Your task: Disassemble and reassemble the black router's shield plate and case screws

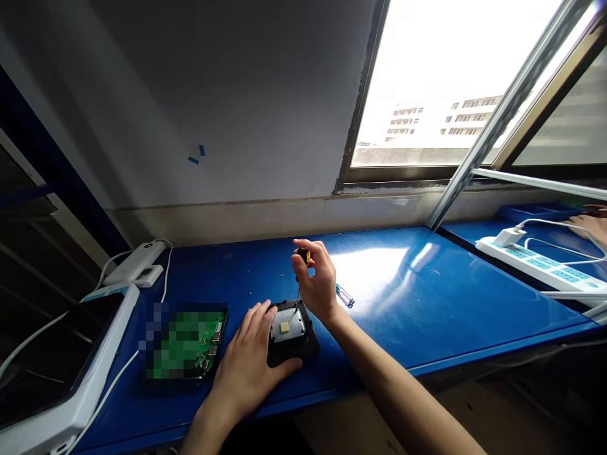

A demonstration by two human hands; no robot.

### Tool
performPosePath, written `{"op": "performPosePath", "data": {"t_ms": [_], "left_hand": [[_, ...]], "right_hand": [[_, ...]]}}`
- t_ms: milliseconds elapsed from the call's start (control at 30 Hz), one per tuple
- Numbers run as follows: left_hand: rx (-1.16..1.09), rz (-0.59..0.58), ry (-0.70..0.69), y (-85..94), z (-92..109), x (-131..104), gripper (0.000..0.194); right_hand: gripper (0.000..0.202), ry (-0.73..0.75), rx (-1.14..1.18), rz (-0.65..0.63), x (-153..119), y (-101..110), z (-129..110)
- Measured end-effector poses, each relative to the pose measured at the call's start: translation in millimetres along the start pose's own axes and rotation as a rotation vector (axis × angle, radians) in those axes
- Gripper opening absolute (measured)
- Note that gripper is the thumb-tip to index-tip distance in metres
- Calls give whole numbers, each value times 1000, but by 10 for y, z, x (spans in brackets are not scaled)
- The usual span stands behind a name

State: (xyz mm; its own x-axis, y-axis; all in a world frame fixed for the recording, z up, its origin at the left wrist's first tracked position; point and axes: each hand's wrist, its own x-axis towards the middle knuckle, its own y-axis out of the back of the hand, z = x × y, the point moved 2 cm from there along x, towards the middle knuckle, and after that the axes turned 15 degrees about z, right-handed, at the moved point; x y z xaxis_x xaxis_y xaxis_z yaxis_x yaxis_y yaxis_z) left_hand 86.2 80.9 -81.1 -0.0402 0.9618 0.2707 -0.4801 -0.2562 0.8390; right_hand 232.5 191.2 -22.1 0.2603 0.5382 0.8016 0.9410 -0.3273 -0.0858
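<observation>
Screwdriver (304, 256) is standing nearly upright over the case (310, 344), and the right hand (320, 287) is gripping its handle between thumb and curled fingers. This steep hold is probably bringing the tip straight down onto the edge of the metal plate (296, 328); the exact contact is too small to tell. The case is lying flat on the table (403, 316), in front of the person, and its plate is facing up, which is giving access from above.

The left hand (246, 354) is lying half spread on the left side of the case, its thumb reaching along the near edge. It is not closing around anything; I think it is pressing so that the case is not sliding.

The board (213, 338), partly pixelated, is lying left of this hand, presumably out of the way. Small bits (281, 275), maybe screws, are lying beyond the case. A second driver (345, 296) is resting near the right wrist, within easy reach.
</observation>
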Motion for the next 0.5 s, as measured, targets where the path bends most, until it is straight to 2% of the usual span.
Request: {"op": "performPosePath", "data": {"t_ms": [300, 500], "left_hand": [[-10, 55, -39, -13, -23, -18, 76], [3, 16, -24, 23, 13, -3, 77]], "right_hand": [[23, -52, 5, 84, 7, 6, 55], [21, -72, 9, 99, 23, 25, 57]]}}
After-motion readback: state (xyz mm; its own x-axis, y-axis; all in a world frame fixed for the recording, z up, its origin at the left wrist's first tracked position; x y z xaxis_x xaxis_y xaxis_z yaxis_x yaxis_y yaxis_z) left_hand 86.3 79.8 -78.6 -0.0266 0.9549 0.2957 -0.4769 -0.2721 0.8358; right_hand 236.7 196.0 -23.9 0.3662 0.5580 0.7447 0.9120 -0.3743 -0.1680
